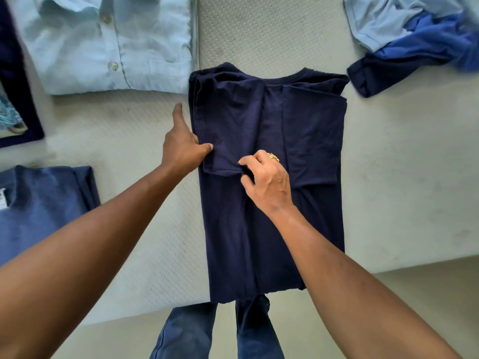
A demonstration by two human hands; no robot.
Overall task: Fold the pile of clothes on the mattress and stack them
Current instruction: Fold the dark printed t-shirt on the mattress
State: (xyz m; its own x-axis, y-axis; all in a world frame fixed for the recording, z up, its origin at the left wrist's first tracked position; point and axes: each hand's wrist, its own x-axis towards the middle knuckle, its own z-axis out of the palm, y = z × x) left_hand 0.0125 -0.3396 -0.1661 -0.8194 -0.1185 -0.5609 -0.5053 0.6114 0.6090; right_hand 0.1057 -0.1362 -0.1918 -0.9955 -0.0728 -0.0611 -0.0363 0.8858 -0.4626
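Note:
A navy T-shirt (305,120) lies flat on the mattress (404,177), collar away from me, both sides folded in to a long strip. My right hand (267,182), with a gold ring, pinches the hem of the left sleeve flap near the shirt's middle. My left hand (182,149) rests at the shirt's left edge; its thumb presses on the same flap and the index finger points away over the mattress. A rumpled pile (420,37) of light blue, mid blue and navy clothes lies at the far right.
A folded light blue button shirt (108,45) lies at the far left. A folded blue T-shirt (41,208) sits at the near left. A dark folded item (15,99) is at the left edge. The mattress front edge and my jeans (215,330) are below.

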